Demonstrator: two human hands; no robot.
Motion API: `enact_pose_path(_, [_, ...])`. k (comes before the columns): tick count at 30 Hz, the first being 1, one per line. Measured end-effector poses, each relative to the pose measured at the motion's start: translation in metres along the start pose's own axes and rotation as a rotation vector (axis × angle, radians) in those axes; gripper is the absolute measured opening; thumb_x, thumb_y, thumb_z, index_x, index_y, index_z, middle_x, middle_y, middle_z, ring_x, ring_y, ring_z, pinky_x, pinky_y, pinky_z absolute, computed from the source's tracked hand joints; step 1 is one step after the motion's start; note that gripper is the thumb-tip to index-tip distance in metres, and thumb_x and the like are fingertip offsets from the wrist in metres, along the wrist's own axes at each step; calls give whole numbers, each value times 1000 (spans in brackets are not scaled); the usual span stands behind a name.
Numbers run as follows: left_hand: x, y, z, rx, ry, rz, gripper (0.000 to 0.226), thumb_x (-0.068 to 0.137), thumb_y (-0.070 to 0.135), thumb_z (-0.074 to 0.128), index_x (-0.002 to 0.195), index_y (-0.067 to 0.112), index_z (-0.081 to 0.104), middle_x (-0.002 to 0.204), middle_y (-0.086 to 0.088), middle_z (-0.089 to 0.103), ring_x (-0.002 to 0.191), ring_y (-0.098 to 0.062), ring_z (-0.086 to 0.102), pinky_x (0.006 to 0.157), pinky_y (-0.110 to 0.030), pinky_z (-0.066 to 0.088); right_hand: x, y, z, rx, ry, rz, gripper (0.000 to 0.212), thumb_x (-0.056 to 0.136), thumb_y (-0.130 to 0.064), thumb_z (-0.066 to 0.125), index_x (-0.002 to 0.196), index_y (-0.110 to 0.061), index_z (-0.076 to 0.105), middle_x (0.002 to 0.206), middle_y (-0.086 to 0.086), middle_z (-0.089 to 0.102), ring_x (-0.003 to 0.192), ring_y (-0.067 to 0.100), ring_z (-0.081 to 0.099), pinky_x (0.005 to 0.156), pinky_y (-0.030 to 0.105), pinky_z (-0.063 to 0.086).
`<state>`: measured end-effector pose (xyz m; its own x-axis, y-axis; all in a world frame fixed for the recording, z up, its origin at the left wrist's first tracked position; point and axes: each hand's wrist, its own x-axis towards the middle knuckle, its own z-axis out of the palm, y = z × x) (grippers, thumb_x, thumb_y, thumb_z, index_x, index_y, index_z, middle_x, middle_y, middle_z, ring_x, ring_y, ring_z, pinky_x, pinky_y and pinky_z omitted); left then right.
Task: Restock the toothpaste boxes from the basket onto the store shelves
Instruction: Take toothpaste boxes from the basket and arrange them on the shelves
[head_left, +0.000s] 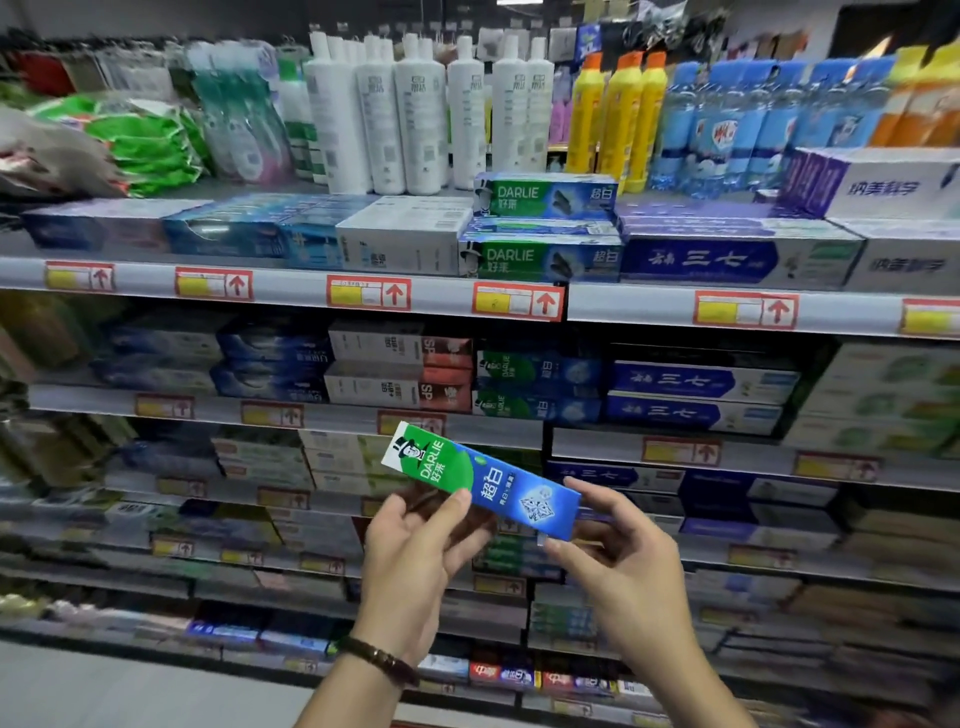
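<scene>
Darlie toothpaste box (480, 486) held tilted, well below shelved Darlie stack (540, 257). Middle gripped by left hand (415, 551), thumb on face; right end pinched by right hand (618, 561).

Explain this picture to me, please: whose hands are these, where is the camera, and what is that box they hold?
There is no machine here. A person wears one wide-angle camera on the head, looking forward and down. The left hand and the right hand together hold a green and blue Darlie toothpaste box, tilted, in front of the store shelves. On the top shelf sits a stack of Darlie boxes, with white bottles behind.
</scene>
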<state>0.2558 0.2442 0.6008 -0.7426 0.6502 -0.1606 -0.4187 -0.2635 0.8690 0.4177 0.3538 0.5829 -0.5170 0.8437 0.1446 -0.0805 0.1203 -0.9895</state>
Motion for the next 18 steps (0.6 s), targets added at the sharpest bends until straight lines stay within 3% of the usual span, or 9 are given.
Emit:
enact_pose_path(6, [19,7,14,22,55,84,38,99,11,67,134,9,55,119,-16,76,113,-29,74,88,-47,64,30,0,-25,-10,-26,-24,61,80,5,87,125,-32,74,109,-7,80,97,20,76,84,39,66])
enact_pose_path(11, [36,4,27,43,92,124,41,100,12,66,139,11,52,115,-16,77,106,-29,76,97,-54,58,54,6,-37,6,-53,-30,63,80,3,88,128,-35,73,111,-3,80,100,25,76,88,46,64])
enact_pose_path(16, [54,-3,33,55,132,114,35,99,13,68,132,5,58,120,-16,76,115,-32,73,94,-49,60,76,14,-53,14,-41,-40,68,83,5,85,134,-37,70,110,2,79,96,23,76,79,35,65])
enact_pose_path(18, [59,-6,35,49,142,108,33,99,13,67,129,1,61,119,-17,76,115,-32,73,91,-45,63,83,19,-59,27,-30,-39,68,84,6,84,137,-33,68,113,7,75,92,22,76,77,39,65])
